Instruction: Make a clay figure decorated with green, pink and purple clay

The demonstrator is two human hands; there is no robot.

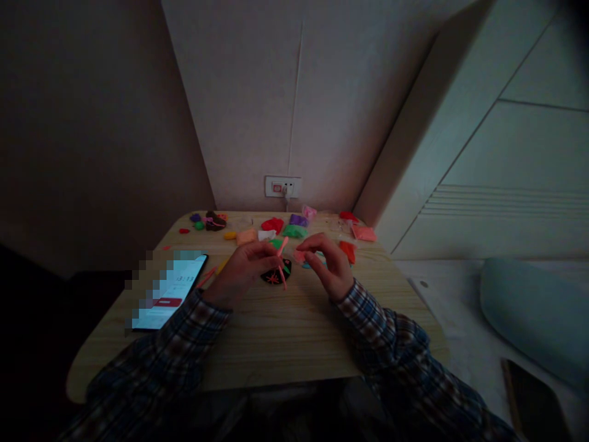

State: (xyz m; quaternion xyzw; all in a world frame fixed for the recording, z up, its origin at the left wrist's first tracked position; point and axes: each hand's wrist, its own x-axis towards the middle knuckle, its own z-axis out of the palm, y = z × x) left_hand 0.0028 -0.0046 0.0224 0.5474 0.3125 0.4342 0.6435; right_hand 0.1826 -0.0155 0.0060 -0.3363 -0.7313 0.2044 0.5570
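Note:
My left hand (pixel 248 264), closed in a pinch, holds a thin pink modelling tool (pixel 284 279) upright, its wider end at the top. My right hand (pixel 327 263) pinches a small pink lump (pixel 299 256), which looks like soft clay, between thumb and fingertips. The two hands are a short gap apart. Beneath and between them a dark round piece (pixel 271 277) with red lines and green bits lies on the wooden table (pixel 285 337). Behind the right fingers there is a pale blue item (pixel 321 256), mostly hidden.
Clay packets in several colours lie along the table's back, including red (pixel 272 226), green (pixel 294 231), purple (pixel 299 220) and orange (pixel 347 250). A lit phone (pixel 172 294) rests at the left. The wall socket (pixel 283 186) holds a plug. Another dark phone-like object (pixel 536 399) lies lower right.

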